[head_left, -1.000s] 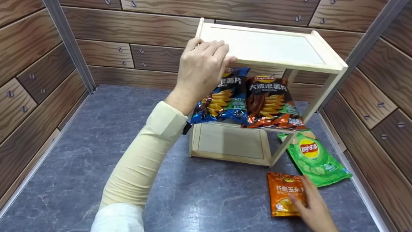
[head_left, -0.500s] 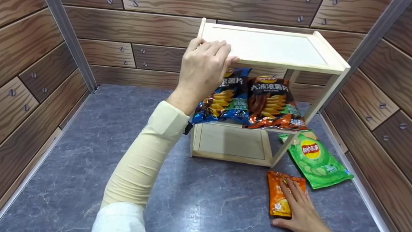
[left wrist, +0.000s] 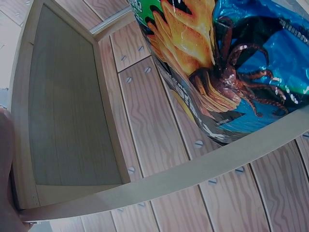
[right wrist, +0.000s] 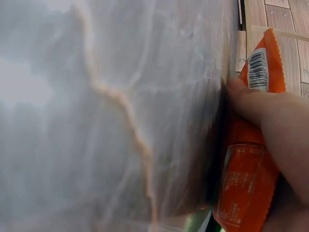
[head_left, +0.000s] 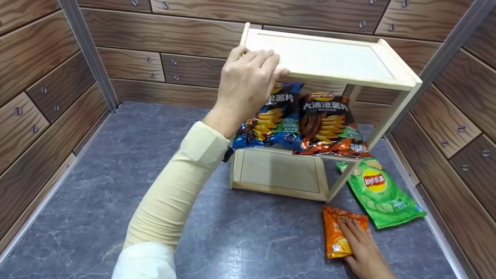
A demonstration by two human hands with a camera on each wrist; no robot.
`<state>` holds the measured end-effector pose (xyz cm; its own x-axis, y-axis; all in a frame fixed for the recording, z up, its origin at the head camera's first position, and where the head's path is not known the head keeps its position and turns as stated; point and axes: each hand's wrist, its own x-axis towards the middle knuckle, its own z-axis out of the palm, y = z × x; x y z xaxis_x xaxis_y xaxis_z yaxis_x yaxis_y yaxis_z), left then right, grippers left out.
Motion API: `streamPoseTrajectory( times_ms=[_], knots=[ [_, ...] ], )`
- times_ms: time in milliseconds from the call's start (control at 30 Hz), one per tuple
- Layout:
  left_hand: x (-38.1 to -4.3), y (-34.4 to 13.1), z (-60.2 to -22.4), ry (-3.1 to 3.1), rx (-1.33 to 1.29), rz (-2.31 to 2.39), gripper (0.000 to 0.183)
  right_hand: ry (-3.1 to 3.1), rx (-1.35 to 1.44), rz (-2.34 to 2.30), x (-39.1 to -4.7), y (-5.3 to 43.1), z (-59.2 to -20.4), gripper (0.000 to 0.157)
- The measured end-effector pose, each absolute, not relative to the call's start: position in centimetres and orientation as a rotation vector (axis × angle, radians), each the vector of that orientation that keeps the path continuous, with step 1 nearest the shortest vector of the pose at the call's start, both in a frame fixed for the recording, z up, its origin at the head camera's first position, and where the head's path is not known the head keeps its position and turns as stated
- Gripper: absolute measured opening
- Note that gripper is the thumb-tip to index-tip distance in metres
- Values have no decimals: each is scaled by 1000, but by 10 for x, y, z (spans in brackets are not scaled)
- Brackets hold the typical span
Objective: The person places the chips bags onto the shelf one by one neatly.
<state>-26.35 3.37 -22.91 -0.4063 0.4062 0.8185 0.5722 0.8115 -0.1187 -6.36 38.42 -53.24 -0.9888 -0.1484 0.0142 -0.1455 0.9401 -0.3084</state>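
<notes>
My left hand [head_left: 248, 79] grips the front left corner of the top panel of a small wooden shelf rack [head_left: 321, 54]. Its fingers lie over the panel and the thumb is at the front edge. Low on the right, my right hand [head_left: 364, 246] holds an orange snack bag [head_left: 337, 236], fingers across its front. The right wrist view shows the thumb [right wrist: 256, 104] against the barcoded back of that bag [right wrist: 246, 183]. A blue chip bag [head_left: 271, 120], partly hidden by my left hand, stands on the middle shelf beside a black-and-orange chip bag [head_left: 329, 124].
A green chip bag [head_left: 381, 197] lies on the grey marbled floor [head_left: 186, 232], right of the rack and close to the right wall [head_left: 457, 128]. Wood-patterned panels [head_left: 162, 23] enclose the back and sides. The rack's bottom shelf [head_left: 279, 170] sits just above the floor.
My right hand has come from the orange bag's right edge to lie across it, and its thumb has gone from the near side to behind the bag. The left hand keeps its grip.
</notes>
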Motion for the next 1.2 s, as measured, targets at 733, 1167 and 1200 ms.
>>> streamPoseTrajectory(
  times_ms=[733,1167,1200],
  knots=[
    [-264,34,-230,-2052,-722,-227,58,3073,-349,-661,-71,342,-489,77],
    [-264,35,-231,-2053,-718,-232,56,3220,-627,-574,-102,308,-470,75],
    [-264,35,-231,-2054,-717,-235,56,3222,-651,-558,-105,306,-469,74]
  ],
)
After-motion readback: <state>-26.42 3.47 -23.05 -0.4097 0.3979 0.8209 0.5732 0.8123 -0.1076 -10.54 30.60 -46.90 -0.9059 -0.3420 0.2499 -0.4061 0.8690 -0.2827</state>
